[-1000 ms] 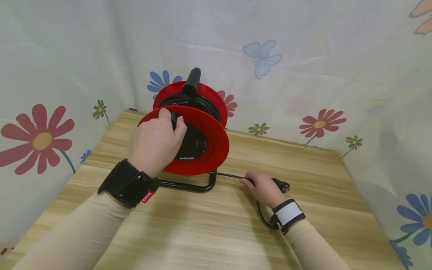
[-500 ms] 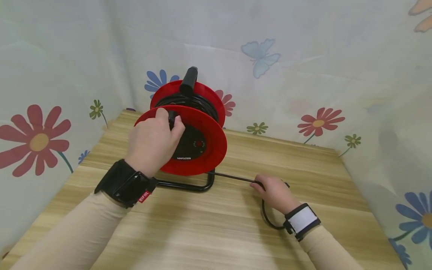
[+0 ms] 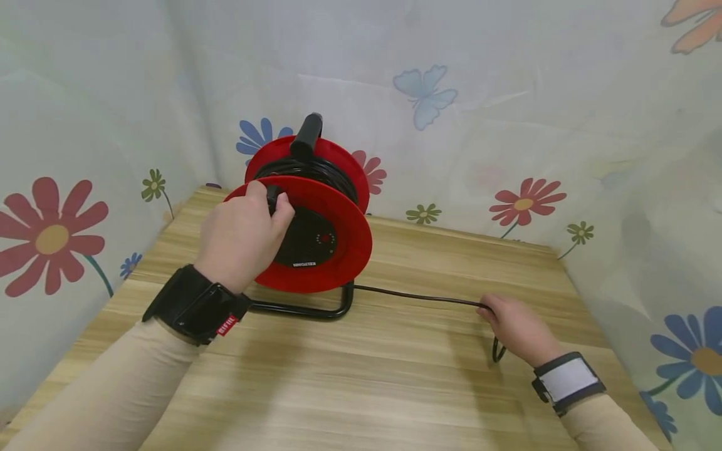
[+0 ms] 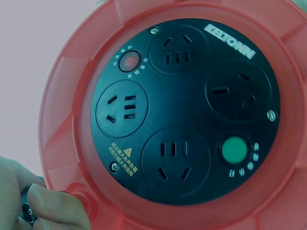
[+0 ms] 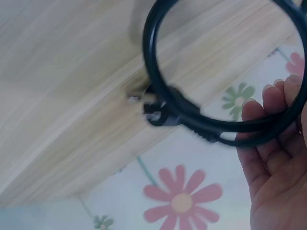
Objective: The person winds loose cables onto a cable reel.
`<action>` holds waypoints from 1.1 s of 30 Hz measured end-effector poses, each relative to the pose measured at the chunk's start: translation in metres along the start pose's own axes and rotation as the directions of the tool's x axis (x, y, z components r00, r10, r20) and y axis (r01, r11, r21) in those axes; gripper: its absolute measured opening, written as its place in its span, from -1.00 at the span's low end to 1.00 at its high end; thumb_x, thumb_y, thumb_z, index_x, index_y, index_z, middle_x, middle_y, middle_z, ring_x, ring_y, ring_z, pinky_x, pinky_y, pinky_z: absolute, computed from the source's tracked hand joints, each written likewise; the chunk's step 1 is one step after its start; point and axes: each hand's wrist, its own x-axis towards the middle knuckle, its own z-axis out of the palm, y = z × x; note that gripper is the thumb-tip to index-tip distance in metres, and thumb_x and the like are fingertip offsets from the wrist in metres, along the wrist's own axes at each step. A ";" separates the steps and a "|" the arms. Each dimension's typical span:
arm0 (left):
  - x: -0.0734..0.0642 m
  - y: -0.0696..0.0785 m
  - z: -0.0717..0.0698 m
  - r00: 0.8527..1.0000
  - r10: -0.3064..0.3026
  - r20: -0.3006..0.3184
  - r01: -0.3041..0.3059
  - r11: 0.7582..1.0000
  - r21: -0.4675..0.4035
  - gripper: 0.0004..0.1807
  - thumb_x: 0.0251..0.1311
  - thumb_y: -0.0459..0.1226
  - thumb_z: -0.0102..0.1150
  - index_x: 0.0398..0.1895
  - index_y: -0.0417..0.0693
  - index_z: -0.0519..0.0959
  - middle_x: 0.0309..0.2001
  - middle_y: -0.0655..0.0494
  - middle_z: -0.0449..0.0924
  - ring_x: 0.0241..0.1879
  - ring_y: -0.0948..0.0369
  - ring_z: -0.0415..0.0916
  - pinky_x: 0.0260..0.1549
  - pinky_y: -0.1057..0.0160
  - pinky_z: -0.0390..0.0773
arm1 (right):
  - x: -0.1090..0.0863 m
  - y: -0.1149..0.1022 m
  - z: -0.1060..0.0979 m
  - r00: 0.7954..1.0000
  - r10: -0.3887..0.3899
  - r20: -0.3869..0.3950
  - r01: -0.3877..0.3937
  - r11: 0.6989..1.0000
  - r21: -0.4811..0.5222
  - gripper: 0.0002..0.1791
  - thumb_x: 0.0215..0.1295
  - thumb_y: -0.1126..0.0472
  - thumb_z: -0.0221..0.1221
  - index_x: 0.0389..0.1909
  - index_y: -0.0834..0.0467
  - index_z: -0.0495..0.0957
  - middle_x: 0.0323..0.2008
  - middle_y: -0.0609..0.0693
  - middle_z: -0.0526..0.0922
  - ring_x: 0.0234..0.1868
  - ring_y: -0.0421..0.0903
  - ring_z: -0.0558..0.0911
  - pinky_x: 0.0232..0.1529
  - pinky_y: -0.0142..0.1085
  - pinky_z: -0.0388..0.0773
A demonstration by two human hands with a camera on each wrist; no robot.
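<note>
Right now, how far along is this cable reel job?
In hand: the left hand grips the red reel's knob; the right hand holds black cable running from it. If winding, the turns on the reel look done, and that stretch and the loose plug remain; if unwinding, that stretch is done, the turns remain. I can't tell which.

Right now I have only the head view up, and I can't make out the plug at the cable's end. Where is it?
Observer: The right wrist view shows the plug by the looped cable, its prongs pointing away from the right hand.
Operator: Is anything plugged into the near face of the reel?
Observer: No. The left wrist view shows four sockets, with no plug in any.
Operator: I see something red on the black panel. Any other colored button?
Observer: Yes, a round green button.
</note>
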 end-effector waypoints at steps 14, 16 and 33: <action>-0.002 -0.007 0.003 1.000 0.000 0.010 0.000 1.000 -0.007 -0.59 0.32 -0.03 -0.17 -0.45 -0.21 0.36 -0.77 -0.05 0.39 -0.81 0.09 0.34 -0.85 0.20 0.34 | -0.004 0.014 0.010 0.996 0.004 -0.093 -0.005 1.000 -0.017 -0.92 0.26 0.33 0.16 -0.26 0.19 0.45 -0.58 -0.03 0.56 -0.65 -0.21 0.37 -0.62 -0.25 0.33; -0.001 -0.005 0.004 1.000 0.017 0.006 -0.017 1.000 -0.001 -0.60 0.32 -0.03 -0.16 -0.45 -0.20 0.35 -0.78 -0.04 0.40 -0.81 0.10 0.34 -0.85 0.20 0.35 | -0.002 0.013 0.012 0.994 -0.002 -0.108 0.000 1.000 -0.020 -0.91 0.25 0.33 0.17 -0.26 0.19 0.46 -0.58 -0.03 0.57 -0.65 -0.21 0.37 -0.62 -0.25 0.34; 0.000 0.021 0.016 0.998 0.068 -0.005 -0.068 0.997 0.022 -0.63 0.31 -0.06 -0.10 -0.51 -0.16 0.34 -0.80 -0.01 0.40 -0.82 0.13 0.33 -0.78 0.18 0.46 | 0.012 -0.001 0.023 0.996 0.010 -0.092 -0.012 1.000 -0.020 -0.92 0.27 0.25 0.16 -0.25 0.15 0.50 -0.49 0.00 0.64 -0.53 -0.16 0.48 -0.37 -0.03 0.49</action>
